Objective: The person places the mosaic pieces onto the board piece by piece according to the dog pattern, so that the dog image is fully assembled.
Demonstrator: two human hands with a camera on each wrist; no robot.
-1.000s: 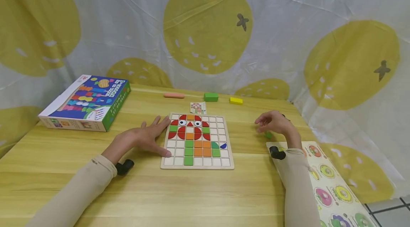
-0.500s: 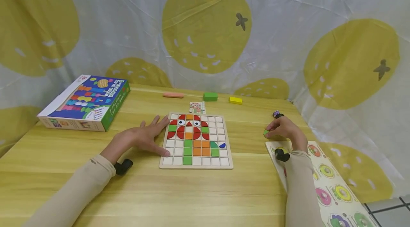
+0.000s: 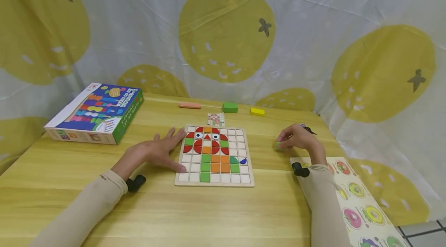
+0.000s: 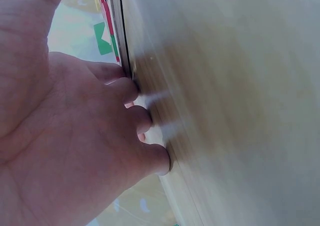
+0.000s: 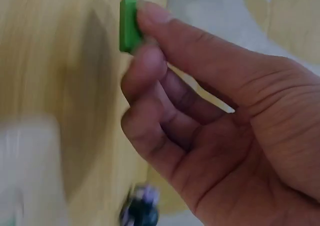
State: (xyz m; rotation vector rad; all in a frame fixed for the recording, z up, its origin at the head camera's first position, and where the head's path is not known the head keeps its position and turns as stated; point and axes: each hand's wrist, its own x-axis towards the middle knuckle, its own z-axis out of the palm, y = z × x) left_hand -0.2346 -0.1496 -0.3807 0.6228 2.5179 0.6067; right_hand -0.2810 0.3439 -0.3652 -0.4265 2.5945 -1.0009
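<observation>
Pinching flat green square tile (image 5: 128, 25), right hand (image 3: 299, 138), left hand (image 3: 155, 151) spread flat steadying wooden grid board (image 3: 213, 182)

Right hand (image 3: 299, 138) has lifted green tile (image 3: 277, 145) — shifted boardward.

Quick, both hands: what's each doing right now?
Left hand: open, fingers flat against the puzzle board edge.
Right hand: pinching a green tile.

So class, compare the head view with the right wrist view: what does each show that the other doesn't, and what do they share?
Only the head view shows the puzzle board, the left hand flat beside it, and the game box. Only the right wrist view shows the grip closely: thumb and fingertip pinching the tile's edges. Both show the right hand holding the green tile over the wooden table.
</observation>
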